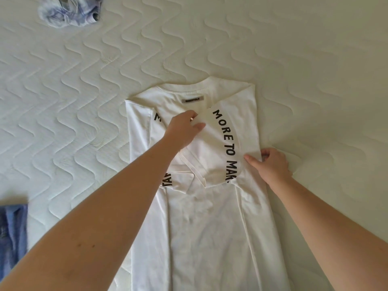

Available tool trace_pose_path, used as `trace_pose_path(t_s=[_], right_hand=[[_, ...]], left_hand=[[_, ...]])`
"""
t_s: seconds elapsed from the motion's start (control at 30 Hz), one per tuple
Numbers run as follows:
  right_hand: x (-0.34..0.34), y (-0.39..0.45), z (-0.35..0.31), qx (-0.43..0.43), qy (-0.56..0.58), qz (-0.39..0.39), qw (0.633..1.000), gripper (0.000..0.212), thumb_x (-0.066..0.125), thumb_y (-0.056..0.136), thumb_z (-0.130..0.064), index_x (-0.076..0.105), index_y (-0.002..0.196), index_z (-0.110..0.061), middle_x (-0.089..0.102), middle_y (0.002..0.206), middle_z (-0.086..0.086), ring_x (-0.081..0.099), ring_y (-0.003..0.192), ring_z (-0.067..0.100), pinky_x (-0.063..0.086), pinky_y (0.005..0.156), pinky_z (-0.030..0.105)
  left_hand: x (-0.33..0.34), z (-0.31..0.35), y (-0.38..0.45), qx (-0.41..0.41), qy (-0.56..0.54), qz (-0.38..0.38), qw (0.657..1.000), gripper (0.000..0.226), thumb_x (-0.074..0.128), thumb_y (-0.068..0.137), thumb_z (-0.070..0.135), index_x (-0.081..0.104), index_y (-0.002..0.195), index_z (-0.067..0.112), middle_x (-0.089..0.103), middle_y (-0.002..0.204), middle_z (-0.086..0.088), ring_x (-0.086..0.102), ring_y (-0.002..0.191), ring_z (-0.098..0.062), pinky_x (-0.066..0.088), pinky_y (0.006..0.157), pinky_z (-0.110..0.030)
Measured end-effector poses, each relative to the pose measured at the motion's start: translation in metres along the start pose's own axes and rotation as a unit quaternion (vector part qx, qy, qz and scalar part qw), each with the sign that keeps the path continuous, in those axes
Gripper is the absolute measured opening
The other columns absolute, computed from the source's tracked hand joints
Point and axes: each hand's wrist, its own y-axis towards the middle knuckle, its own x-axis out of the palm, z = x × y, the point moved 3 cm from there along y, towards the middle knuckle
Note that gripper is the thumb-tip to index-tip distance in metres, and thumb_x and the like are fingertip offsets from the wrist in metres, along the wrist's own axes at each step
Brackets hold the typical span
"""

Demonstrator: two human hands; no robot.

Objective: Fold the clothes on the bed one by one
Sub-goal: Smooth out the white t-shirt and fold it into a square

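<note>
A white T-shirt [201,223] with black curved lettering lies lengthwise on the bed, collar and grey neck label at the far end. Both sides are folded inward, so the sleeves overlap across the chest. My left hand [183,129] rests on the overlapped sleeves near the collar, fingers pinching the edge of the right sleeve flap. My right hand [270,164] grips the shirt's right folded edge at mid-height, thumb on top of the cloth.
The quilted white mattress [315,59] spreads all around. A crumpled blue-and-white tie-dye garment [69,11] lies at the far left. A blue denim piece [12,234] sits at the near left edge.
</note>
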Motion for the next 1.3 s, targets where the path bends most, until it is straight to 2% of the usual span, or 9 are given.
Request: trace_pose_path(t_s=[0.1, 0.27, 0.37, 0.47, 0.63, 0.83, 1.03, 1.2, 1.3], right_hand=[[0.000, -0.002, -0.001, 0.002, 0.046, -0.006, 0.999, 0.056, 0.070, 0.074, -0.063, 0.064, 0.113, -0.024, 0.061, 0.121, 0.004, 0.057, 0.115, 0.029, 0.043, 0.101, 0.051], [-0.002, -0.014, 0.001, -0.005, 0.036, -0.006, 0.999, 0.045, 0.070, 0.080, -0.050, 0.066, 0.113, -0.020, 0.064, 0.114, 0.005, 0.060, 0.110, 0.029, 0.046, 0.098, 0.046], [-0.003, -0.023, 0.004, -0.015, -0.009, -0.014, 1.000, 0.026, 0.066, 0.086, -0.049, 0.064, 0.090, -0.023, 0.067, 0.096, 0.002, 0.063, 0.100, 0.029, 0.050, 0.088, 0.039], [-0.005, -0.032, 0.011, -0.011, -0.067, -0.009, 0.998, 0.031, 0.060, 0.088, -0.051, 0.054, 0.070, -0.026, 0.067, 0.085, -0.001, 0.063, 0.091, 0.027, 0.045, 0.076, 0.033], [-0.002, -0.036, 0.022, -0.043, -0.096, -0.011, 0.994, 0.037, 0.060, 0.085, -0.053, 0.065, 0.102, -0.020, 0.063, 0.101, 0.001, 0.057, 0.103, 0.027, 0.044, 0.084, 0.033], [-0.002, -0.022, 0.029, -0.050, -0.051, -0.046, 0.996, 0.037, 0.064, 0.083, -0.055, 0.065, 0.103, -0.023, 0.060, 0.109, -0.001, 0.055, 0.108, 0.021, 0.045, 0.089, 0.035], [0.000, -0.018, 0.033, -0.057, -0.065, -0.054, 0.995, 0.036, 0.065, 0.082, -0.057, 0.061, 0.099, -0.026, 0.054, 0.105, -0.005, 0.051, 0.107, 0.021, 0.041, 0.090, 0.034], [0.000, -0.013, 0.036, -0.062, -0.061, -0.071, 0.994, 0.034, 0.064, 0.083, -0.057, 0.056, 0.096, -0.026, 0.046, 0.102, -0.006, 0.049, 0.109, 0.022, 0.039, 0.095, 0.038], [0.000, -0.010, 0.036, -0.067, -0.052, -0.080, 0.993, 0.032, 0.062, 0.086, -0.056, 0.054, 0.095, -0.026, 0.046, 0.102, -0.005, 0.049, 0.110, 0.024, 0.040, 0.097, 0.041]], left_hand=[[-0.013, 0.000, 0.005, -0.005, -0.004, 0.008, 1.000, 0.023, 0.067, 0.090, 0.037, 0.062, 0.106, 0.022, 0.065, 0.092, 0.001, 0.062, 0.073, -0.016, 0.047, 0.059, -0.025], [-0.006, -0.002, 0.009, -0.014, 0.165, -0.029, 0.986, 0.035, 0.062, 0.095, 0.034, 0.054, 0.124, 0.017, 0.061, 0.116, -0.007, 0.061, 0.100, -0.028, 0.052, 0.087, -0.041], [0.005, 0.020, 0.016, 0.051, 0.206, 0.021, 0.977, 0.035, 0.056, 0.097, 0.036, 0.055, 0.127, 0.017, 0.058, 0.124, -0.007, 0.054, 0.117, -0.028, 0.044, 0.098, -0.042], [0.025, 0.057, 0.027, 0.140, 0.184, 0.041, 0.972, 0.038, 0.055, 0.098, 0.036, 0.053, 0.132, 0.017, 0.056, 0.128, -0.007, 0.051, 0.120, -0.027, 0.041, 0.102, -0.040], [0.058, 0.104, 0.063, 0.124, 0.197, -0.031, 0.972, 0.056, 0.051, 0.098, 0.048, 0.044, 0.140, 0.012, 0.050, 0.135, -0.010, 0.046, 0.125, -0.029, 0.039, 0.103, -0.041], [0.060, 0.127, 0.103, 0.042, 0.242, -0.062, 0.967, 0.070, 0.057, 0.091, 0.058, 0.045, 0.142, 0.012, 0.050, 0.139, -0.009, 0.044, 0.131, -0.029, 0.036, 0.104, -0.037], [0.062, 0.140, 0.115, 0.073, 0.108, -0.114, 0.985, 0.043, 0.073, 0.086, 0.042, 0.066, 0.120, 0.017, 0.062, 0.114, -0.001, 0.058, 0.085, -0.017, 0.039, 0.052, -0.017], [0.071, 0.143, 0.121, 0.060, 0.057, -0.051, 0.995, 0.026, 0.065, 0.092, 0.029, 0.067, 0.116, 0.019, 0.066, 0.115, 0.000, 0.062, 0.107, -0.021, 0.050, 0.091, -0.030], [0.073, 0.146, 0.107, 0.094, 0.103, -0.005, 0.990, 0.028, 0.055, 0.096, 0.032, 0.059, 0.124, 0.028, 0.063, 0.119, 0.003, 0.058, 0.112, -0.019, 0.046, 0.098, -0.037]])
